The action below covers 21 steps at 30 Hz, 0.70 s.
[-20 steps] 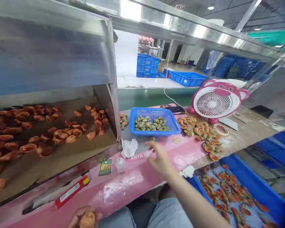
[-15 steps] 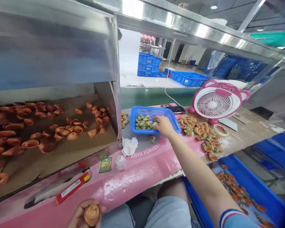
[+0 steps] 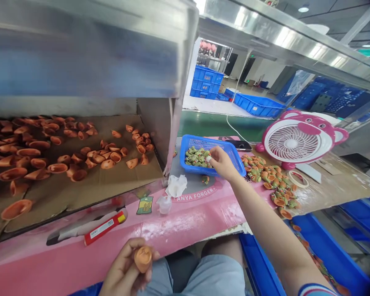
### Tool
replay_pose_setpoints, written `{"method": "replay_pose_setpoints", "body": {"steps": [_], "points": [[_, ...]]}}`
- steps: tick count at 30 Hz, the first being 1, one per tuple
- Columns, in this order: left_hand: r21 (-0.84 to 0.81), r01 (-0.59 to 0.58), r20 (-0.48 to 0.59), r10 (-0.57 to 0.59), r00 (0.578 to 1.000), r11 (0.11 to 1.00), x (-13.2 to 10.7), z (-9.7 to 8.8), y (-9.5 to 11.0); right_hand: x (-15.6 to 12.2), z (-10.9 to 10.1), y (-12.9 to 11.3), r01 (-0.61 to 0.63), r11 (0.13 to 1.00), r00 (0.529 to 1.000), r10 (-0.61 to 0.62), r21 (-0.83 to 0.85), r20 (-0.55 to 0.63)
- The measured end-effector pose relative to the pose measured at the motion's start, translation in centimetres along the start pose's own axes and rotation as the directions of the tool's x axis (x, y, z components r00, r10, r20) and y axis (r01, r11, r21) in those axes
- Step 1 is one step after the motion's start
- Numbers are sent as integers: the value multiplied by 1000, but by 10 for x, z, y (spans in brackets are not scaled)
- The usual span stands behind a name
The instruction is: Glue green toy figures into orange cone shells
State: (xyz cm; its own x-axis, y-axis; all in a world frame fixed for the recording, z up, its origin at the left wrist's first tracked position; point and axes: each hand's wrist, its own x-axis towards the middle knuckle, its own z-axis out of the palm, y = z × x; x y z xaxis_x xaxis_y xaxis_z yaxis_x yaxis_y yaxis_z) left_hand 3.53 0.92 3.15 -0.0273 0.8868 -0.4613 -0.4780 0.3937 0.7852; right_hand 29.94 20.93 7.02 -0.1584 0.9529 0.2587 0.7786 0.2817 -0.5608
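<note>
— What have I got in my left hand [image 3: 126, 271]?

— A small orange shell piece [image 3: 142, 258], rounded, pinched between my thumb and fingers low over my lap, its moulded face turned up towards me.

— And my right hand [image 3: 222, 162]?

— It's stretched out over the blue basket [image 3: 234, 154], fingertips closed on one of the little green pieces [image 3: 197, 157] at the near right side of the heap. Those pieces are small, green with bits of orange, piled loosely in the basket, which sits flat on the pink bench top.
</note>
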Motion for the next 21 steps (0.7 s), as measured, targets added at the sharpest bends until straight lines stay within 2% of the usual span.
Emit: {"method": "replay_pose_setpoints", "body": {"steps": [2,4,8,13,21], "points": [[21,-23,44,22,999,1000,0,13,2,-35,0,-29,56,996,998,-57,74,10],[53,-47,143,39,989,998,2,24,4,-70,-2,-59,120,984,991,-128,134,48],[101,-78,270,48,962,992,6,35,5,-116,-15,-102,284,922,913,-343,262,219],[143,-91,346,37,938,985,6,42,5,-128,-20,-119,355,898,873,-418,260,250],[151,-81,376,18,926,985,5,44,6,-130,-20,-122,424,881,826,-471,210,310]]}}
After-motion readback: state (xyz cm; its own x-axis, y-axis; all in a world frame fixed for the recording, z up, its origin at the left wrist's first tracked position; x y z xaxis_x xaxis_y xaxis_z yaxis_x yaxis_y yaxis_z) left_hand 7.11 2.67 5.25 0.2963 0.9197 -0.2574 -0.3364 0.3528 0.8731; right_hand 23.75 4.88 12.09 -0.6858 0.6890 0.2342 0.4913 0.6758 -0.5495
